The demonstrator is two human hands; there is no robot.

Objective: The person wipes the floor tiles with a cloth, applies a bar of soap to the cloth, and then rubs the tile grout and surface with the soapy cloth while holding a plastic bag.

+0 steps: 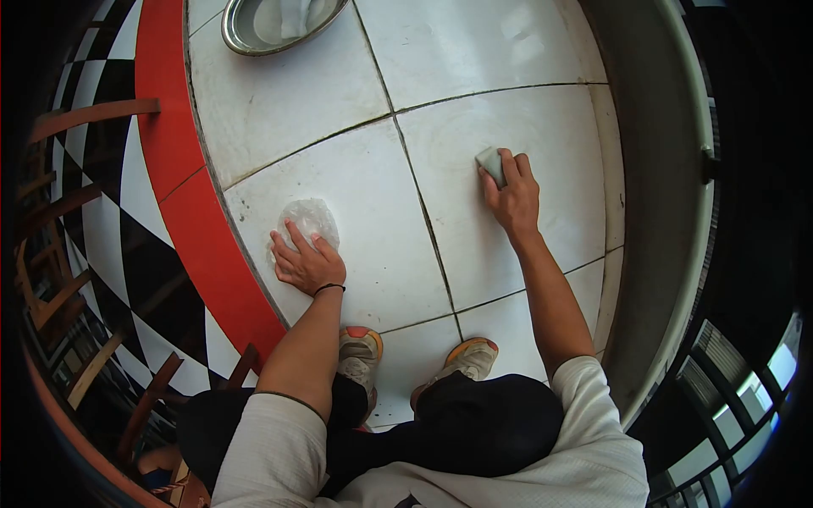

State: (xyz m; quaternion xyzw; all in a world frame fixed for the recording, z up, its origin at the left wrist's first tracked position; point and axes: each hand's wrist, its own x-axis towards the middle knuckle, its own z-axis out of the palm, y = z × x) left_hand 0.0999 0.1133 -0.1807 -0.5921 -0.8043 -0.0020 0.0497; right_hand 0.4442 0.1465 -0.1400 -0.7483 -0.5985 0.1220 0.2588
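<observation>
Nearest, the shoes point(360, 356) are planted apart on the white tiles point(381, 279), seemingly for balance in a forward stoop. Beyond them, crumpled clear plastic point(315, 216) is partly covered by the left hand point(306, 264), its fingers spread rather than clenched; whether weight is borne there cannot be told. Farther on, the grey-green block point(489, 161) is grasped between the thumb and fingers of the right hand point(515, 195), probably for a firm grip low against the tile. Farthest, the metal basin point(246, 46), in which something white point(294, 15) is held, is set ahead, presumably out of both hands' way.
</observation>
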